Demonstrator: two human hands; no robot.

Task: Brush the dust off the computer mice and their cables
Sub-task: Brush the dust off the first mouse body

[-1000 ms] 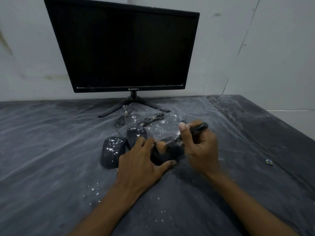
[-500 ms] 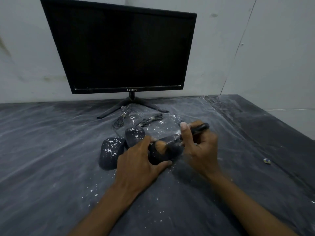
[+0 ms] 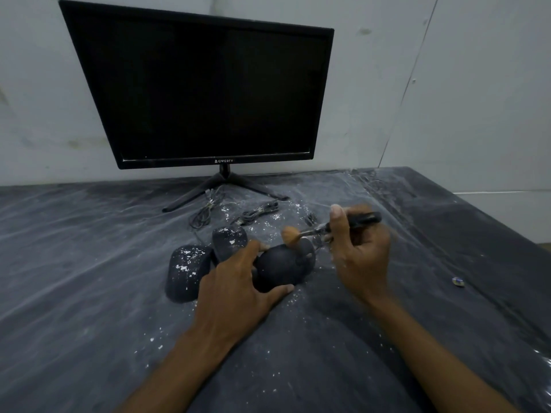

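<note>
Dusty dark table [image 3: 89,293]: two speckled mice [image 3: 186,271] crowd my left hand [image 3: 235,290], which clasps a mouse [image 3: 283,266]; my right hand [image 3: 362,257] pinches the brush [image 3: 328,228], bristles pointing left.

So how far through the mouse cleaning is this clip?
Early. In hand: the left hand steadies the right-most mouse, which looks nearly speck-free, while the right hand holds the brush just above it. Left: the other two mice carry white flecks, and the cables lie amid dust.
</note>
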